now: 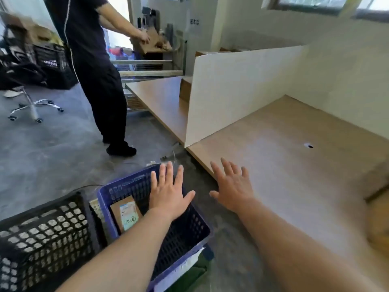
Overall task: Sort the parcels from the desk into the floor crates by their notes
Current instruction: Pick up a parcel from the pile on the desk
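A blue floor crate (126, 184) stands left of the desk and holds a brown parcel (126, 213) with a pale label. My left hand (168, 192) hovers over this crate, fingers straight and spread, holding nothing. My right hand (233, 186) is stretched out flat over the near corner of the wooden desk (294, 175), also holding nothing. A black crate (44, 239) sits on the floor left of the blue one. At the right edge, brown parcels (376, 180) lie blurred on the desk.
A white divider panel (242, 87) splits the desk from the neighbouring one. A person in dark clothes (94, 70) stands on the grey floor to the left, handling cardboard. An office chair (31, 106) and more black crates (52, 64) are beyond.
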`<state>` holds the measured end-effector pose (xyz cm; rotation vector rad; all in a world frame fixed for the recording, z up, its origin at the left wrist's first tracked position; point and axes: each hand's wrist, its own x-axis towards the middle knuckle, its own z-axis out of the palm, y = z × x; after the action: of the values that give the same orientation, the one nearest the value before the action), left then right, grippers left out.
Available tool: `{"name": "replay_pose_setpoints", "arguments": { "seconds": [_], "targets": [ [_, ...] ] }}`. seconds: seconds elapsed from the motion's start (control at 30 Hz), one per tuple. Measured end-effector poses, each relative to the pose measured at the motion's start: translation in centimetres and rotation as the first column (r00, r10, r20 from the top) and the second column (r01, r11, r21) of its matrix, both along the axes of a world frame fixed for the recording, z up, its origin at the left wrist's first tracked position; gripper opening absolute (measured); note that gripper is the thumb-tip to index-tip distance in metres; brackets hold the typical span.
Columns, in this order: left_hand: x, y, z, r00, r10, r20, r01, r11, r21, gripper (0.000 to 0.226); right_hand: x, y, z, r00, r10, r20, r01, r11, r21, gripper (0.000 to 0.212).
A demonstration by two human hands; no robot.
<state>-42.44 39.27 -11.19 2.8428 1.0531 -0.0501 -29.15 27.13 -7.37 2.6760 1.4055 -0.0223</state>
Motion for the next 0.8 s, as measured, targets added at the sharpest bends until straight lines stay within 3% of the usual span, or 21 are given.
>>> {"name": "replay_pose_setpoints", "arguments": {
  "seconds": [0.27,0.53,0.8],
  "targets": [
    [4.9,-12.2,1.9,0.993,-0.106,-0.054,0.107,0.994,0.023,0.083,3.6,-14.7,2.6,0.994,-0.065,0.090,0.064,0.998,0.008,0.087],
    [12.5,-27.1,3.9,0.954,-0.298,0.017,0.296,0.952,0.076,0.082,8.1,-31.0,5.0,0.955,-0.241,0.175,0.230,0.970,0.084,0.084],
    [18.1,-38.1,5.0,0.874,-0.484,0.038,0.480,0.874,0.070,0.080,10.3,-44.8,6.1,0.854,-0.502,0.138,0.480,0.862,0.164,0.079]
  ]
}}
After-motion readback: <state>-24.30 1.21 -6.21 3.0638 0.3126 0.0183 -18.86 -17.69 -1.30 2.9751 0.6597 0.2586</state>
